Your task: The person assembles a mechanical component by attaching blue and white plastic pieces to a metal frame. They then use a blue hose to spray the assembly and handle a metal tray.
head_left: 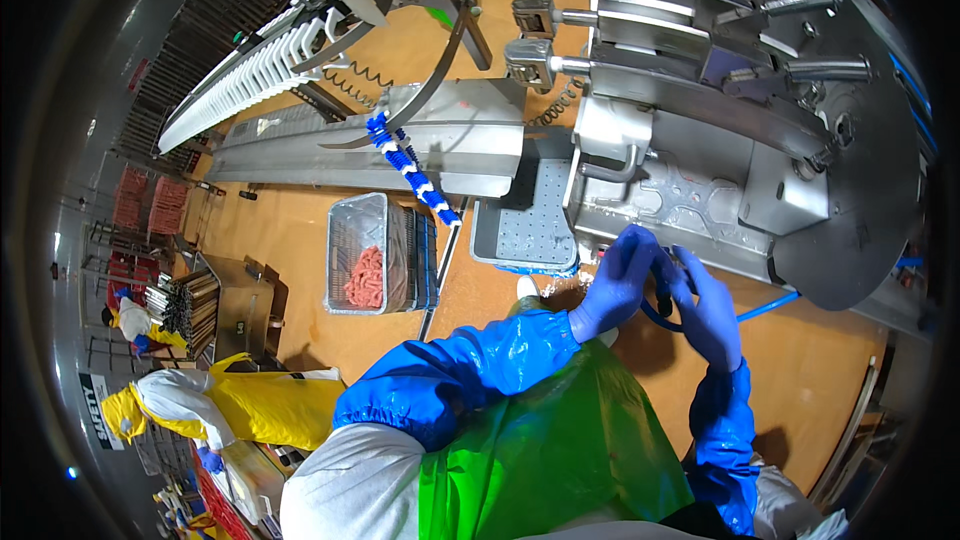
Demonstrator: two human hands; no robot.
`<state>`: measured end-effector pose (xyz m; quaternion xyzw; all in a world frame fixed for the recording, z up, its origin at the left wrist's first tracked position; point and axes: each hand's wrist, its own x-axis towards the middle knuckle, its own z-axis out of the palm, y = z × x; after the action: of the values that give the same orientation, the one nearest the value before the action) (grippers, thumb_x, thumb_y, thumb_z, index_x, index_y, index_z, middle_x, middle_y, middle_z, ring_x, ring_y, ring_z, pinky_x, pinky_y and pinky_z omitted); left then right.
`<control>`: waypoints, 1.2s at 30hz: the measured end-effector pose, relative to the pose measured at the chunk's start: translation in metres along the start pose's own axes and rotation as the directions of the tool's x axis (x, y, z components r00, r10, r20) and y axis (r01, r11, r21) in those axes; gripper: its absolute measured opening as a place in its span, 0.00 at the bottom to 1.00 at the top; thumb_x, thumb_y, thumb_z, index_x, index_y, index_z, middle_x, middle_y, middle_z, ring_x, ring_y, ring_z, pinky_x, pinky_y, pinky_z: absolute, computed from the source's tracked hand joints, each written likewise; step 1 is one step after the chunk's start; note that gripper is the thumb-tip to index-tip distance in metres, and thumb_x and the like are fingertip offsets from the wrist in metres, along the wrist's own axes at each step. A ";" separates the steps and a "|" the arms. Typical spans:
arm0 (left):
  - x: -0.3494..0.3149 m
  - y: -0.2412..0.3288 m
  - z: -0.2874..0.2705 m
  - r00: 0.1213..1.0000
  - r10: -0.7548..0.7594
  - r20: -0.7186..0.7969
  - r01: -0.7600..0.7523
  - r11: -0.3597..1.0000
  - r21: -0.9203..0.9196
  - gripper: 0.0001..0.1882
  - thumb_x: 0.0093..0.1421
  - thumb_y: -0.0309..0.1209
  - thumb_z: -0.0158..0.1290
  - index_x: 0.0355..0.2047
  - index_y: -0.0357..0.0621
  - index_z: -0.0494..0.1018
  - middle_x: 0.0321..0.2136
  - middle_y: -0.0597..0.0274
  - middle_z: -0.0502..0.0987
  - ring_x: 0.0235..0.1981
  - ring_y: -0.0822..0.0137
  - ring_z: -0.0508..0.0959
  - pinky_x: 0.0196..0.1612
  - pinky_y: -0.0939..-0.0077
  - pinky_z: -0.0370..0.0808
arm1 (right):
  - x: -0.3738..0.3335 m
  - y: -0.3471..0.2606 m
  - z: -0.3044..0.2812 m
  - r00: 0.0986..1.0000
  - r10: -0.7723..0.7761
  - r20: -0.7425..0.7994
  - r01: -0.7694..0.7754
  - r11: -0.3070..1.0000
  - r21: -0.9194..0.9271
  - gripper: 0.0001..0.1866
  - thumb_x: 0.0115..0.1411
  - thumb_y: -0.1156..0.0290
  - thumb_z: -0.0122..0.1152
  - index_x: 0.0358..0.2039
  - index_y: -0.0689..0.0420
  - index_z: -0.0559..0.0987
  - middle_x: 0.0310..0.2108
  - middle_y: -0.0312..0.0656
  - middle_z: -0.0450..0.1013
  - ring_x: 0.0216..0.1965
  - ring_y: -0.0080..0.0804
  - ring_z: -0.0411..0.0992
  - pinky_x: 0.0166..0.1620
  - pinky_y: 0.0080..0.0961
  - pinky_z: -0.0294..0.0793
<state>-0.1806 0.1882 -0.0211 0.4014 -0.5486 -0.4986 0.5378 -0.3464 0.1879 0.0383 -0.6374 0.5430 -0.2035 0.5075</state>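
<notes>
My left hand (618,283) and my right hand (708,306), both in purple-blue gloves, meet at the front edge of the steel machine (690,195). Their fingers are bent and close together; whatever lies between the fingertips is hidden. A blue hose (772,308) runs in from the right, passes under my right hand and curves up between the hands. There it meets a dark fitting (664,302), partly covered by the fingers. Blue sleeves cover both forearms, and a green apron (560,450) hangs below.
A grey perforated tub (535,205) stands left of the machine. Farther left is a crate (340,215) with pink ground meat (366,278). A blue-and-white segmented strip (415,172) hangs from a curved metal arm above a steel chute (320,145). A person in yellow (280,410) works at lower left.
</notes>
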 end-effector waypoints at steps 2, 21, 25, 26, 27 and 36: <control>0.011 -0.002 -0.006 0.999 -0.014 -0.035 0.013 0.999 -0.038 0.12 0.70 0.31 0.39 0.37 0.37 0.71 0.31 0.59 0.71 0.36 0.70 0.74 0.43 0.75 0.70 | 0.001 0.011 0.025 0.923 -0.372 -0.095 0.380 0.922 0.079 0.32 0.58 0.72 0.58 0.63 0.60 0.63 0.50 0.48 0.70 0.45 0.32 0.73 0.46 0.25 0.71; 0.237 0.194 -0.382 0.976 0.188 -0.108 -0.198 0.976 -0.095 0.14 0.64 0.37 0.50 0.42 0.40 0.72 0.29 0.62 0.77 0.25 0.70 0.73 0.29 0.79 0.70 | 0.116 0.016 0.045 0.965 -0.244 0.102 0.263 0.853 -0.451 0.24 0.62 0.66 0.55 0.56 0.61 0.69 0.43 0.59 0.73 0.43 0.57 0.72 0.47 0.44 0.71; 0.335 0.152 -0.394 0.967 -0.023 -0.255 -0.107 0.869 -0.483 0.17 0.67 0.41 0.42 0.47 0.41 0.67 0.36 0.57 0.74 0.34 0.63 0.75 0.39 0.61 0.73 | 0.123 0.032 0.062 0.974 -0.193 0.116 0.225 0.829 -0.511 0.23 0.61 0.67 0.55 0.56 0.60 0.70 0.45 0.58 0.73 0.46 0.55 0.72 0.47 0.43 0.71; 0.368 0.120 -0.406 0.976 0.049 -0.211 -0.152 0.850 -0.505 0.17 0.67 0.41 0.41 0.46 0.42 0.67 0.37 0.58 0.75 0.36 0.62 0.75 0.41 0.60 0.73 | 0.124 0.037 0.061 0.981 -0.155 0.118 0.194 0.827 -0.528 0.22 0.61 0.67 0.56 0.55 0.60 0.70 0.45 0.57 0.73 0.45 0.55 0.72 0.47 0.43 0.71; 0.398 0.095 -0.422 0.972 0.155 -0.178 -0.224 0.845 -0.486 0.17 0.67 0.42 0.41 0.46 0.43 0.68 0.37 0.58 0.75 0.37 0.61 0.75 0.42 0.59 0.73 | 0.128 0.036 0.061 0.983 -0.130 0.130 0.180 0.827 -0.532 0.22 0.60 0.67 0.58 0.55 0.60 0.71 0.46 0.56 0.72 0.45 0.54 0.72 0.48 0.42 0.71; 0.551 0.025 -0.486 0.924 0.249 -0.290 -0.362 0.326 -0.873 0.27 0.66 0.50 0.36 0.54 0.42 0.64 0.51 0.53 0.71 0.54 0.55 0.72 0.58 0.52 0.68 | 0.147 -0.014 0.062 0.958 0.277 0.071 -0.195 0.815 -0.546 0.26 0.63 0.60 0.57 0.60 0.52 0.68 0.51 0.53 0.73 0.53 0.48 0.71 0.58 0.38 0.68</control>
<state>0.2484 -0.4011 0.0707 -0.0469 -0.2197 -0.5847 0.7795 -0.2419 0.0809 -0.0175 -0.6938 0.6140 0.0678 0.3703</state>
